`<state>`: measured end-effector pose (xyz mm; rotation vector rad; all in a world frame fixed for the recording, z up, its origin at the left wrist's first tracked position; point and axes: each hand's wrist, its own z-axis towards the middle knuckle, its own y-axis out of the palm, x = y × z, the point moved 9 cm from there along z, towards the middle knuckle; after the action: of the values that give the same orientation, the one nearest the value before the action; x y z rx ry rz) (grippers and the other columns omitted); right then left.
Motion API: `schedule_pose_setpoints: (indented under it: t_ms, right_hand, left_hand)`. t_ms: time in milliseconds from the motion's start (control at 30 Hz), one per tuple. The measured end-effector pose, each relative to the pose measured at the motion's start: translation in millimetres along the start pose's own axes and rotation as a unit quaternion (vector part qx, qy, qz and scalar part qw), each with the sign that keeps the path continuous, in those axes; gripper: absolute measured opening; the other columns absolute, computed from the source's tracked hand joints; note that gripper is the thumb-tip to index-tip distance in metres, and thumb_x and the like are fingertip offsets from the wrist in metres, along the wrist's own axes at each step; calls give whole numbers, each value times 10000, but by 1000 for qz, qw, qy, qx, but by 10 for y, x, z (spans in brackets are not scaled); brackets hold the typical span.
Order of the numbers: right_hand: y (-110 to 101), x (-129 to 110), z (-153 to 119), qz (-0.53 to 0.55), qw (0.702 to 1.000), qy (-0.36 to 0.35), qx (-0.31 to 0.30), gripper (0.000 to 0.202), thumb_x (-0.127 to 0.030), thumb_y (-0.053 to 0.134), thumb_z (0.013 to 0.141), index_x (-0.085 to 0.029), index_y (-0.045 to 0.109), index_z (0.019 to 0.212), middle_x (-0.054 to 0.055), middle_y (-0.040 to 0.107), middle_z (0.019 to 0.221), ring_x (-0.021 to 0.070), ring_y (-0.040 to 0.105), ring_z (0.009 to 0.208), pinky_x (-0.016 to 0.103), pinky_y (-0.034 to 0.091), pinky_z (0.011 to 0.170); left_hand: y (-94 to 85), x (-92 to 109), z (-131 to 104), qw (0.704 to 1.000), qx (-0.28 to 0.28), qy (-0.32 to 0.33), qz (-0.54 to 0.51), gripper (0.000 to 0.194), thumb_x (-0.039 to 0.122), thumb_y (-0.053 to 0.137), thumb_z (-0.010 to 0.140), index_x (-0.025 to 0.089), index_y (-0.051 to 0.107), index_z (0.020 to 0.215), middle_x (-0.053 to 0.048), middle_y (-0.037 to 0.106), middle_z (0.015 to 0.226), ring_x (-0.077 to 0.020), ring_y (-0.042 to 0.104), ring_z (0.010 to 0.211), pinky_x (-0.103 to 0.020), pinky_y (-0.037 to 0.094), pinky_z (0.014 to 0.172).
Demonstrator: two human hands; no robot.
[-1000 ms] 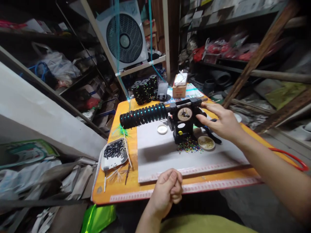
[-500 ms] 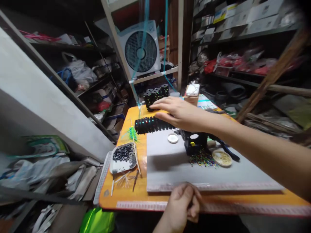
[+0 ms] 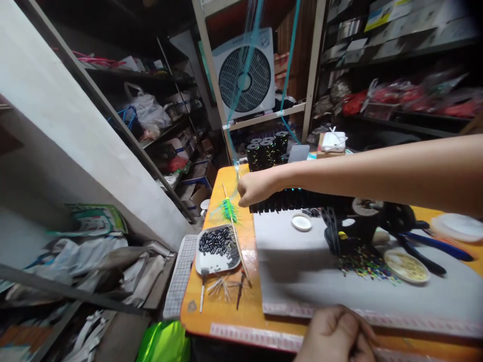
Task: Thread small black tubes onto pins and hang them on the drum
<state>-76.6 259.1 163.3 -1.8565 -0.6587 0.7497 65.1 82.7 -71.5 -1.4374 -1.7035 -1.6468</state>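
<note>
My right hand (image 3: pixel 258 188) reaches in from the right, its fingers curled closed at the left end of a long black ridged roll (image 3: pixel 277 202). What it grips, if anything, is hidden. The roll lies level, joined to a black device (image 3: pixel 350 231) on a grey board (image 3: pixel 290 274). My left hand (image 3: pixel 335 334) is at the table's front edge, fingers folded together, with any contents out of sight. Left of the roll lies a green bristly piece (image 3: pixel 228 210) on a thin stick. Small colourful bits (image 3: pixel 368 264) are scattered below the device.
A white tray (image 3: pixel 215 266) of black pieces stands at the left of the orange table (image 3: pixel 196 314). Black spools (image 3: pixel 266 151) stand behind the roll. On the right are a dish (image 3: pixel 407 266) and blue-handled pliers (image 3: pixel 443 246). Teal strands (image 3: pixel 289 65) hang before a fan (image 3: pixel 245 75).
My right hand has gone from spread above the roll to closed at its left end. My left hand remains folded at the front edge. The view has turned left.
</note>
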Motion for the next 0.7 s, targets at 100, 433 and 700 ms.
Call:
schedule_pose_setpoints:
  t_ms: [100,433,700]
  right_hand:
    - [-64,-41,-31,18,1000,-9,16,382,-391,663,996,-168,631,1304,96,660,1304,255,681,1110,464,599,926]
    - [-209,778,-710,55,985,-6,161,336,-385,641,1012,-183,644,1280,100,668,1294,229,684,1090,450,598,927]
    - [-279,836,-834,74,946,-48,312,361,-396,645,1008,-185,636,1302,97,658,1314,245,680,1110,452,599,928]
  left_hand:
    - [-2,37,-3,1000,8,8,13,736,907,648,658,177,602,738,63,443,381,-82,321,289,-244,202,343]
    - [-23,175,-60,998,25,17,62,692,858,668,686,180,594,797,85,457,398,-75,288,277,-241,234,348]
    - [34,453,-85,997,38,61,37,587,752,746,698,192,581,766,112,424,396,-66,249,318,-246,209,380]
